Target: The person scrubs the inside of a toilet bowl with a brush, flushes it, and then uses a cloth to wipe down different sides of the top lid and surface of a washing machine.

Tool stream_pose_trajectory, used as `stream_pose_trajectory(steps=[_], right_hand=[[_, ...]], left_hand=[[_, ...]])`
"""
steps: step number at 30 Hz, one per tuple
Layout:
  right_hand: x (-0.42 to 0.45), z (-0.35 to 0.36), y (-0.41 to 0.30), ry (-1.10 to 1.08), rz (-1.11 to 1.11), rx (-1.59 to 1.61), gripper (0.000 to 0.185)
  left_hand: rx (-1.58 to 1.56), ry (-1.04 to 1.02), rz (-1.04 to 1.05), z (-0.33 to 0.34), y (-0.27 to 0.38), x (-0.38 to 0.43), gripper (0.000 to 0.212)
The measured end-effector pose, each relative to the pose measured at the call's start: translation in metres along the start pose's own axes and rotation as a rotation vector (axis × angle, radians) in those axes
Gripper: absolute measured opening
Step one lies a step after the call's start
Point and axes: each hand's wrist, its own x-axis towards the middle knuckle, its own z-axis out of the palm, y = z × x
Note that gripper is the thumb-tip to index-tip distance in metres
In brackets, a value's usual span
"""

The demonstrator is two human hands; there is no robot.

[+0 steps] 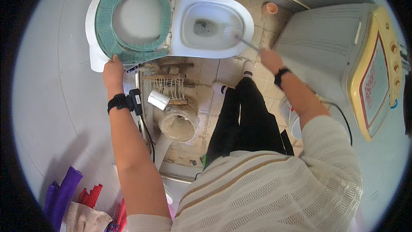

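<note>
A white toilet bowl (246, 22) stands open before me, its seat raised and wrapped in a green fabric seat cover (104, 29). My left hand (114, 71) grips the lower edge of the covered seat. In my right hand (271, 61) is the thin handle of a toilet brush (246, 41). The brush's white, blurred head is inside the bowl, near its rounded front end. Some water shows at the bottom of the bowl. Each wrist bears a black band.
A washing machine (315, 38) stands at the right, with buckets (294, 124) below it. An orange cup (271, 8) is on the tiled floor. Left of my legs are a lined waste bin (178, 125), a wooden stool (169, 87) and a paper roll (158, 99). Towels (69, 187) hang lower left.
</note>
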Motion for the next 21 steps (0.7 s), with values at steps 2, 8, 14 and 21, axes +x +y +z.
stream_pose_trajectory(steps=[2, 8, 14, 21], right_hand=[[-0.033, 0.017, -0.004, 0.032, 0.039, 0.116, 0.028], [-0.096, 0.020, -0.024, -0.032, -0.011, 0.268, 0.030], [-0.079, 0.024, 0.040, 0.150, 0.083, 0.091, 0.028], [-0.105, 0.046, 0.018, 0.075, 0.063, 0.202, 0.026]], left_hand=[[-0.018, -0.019, 0.014, 0.001, 0.003, 0.001, 0.051], [-0.027, 0.003, -0.003, 0.001, 0.005, -0.007, 0.052], [-0.033, -0.039, 0.000, 0.001, -0.002, 0.005, 0.052], [-0.006, -0.027, 0.006, 0.004, -0.008, 0.008, 0.051]])
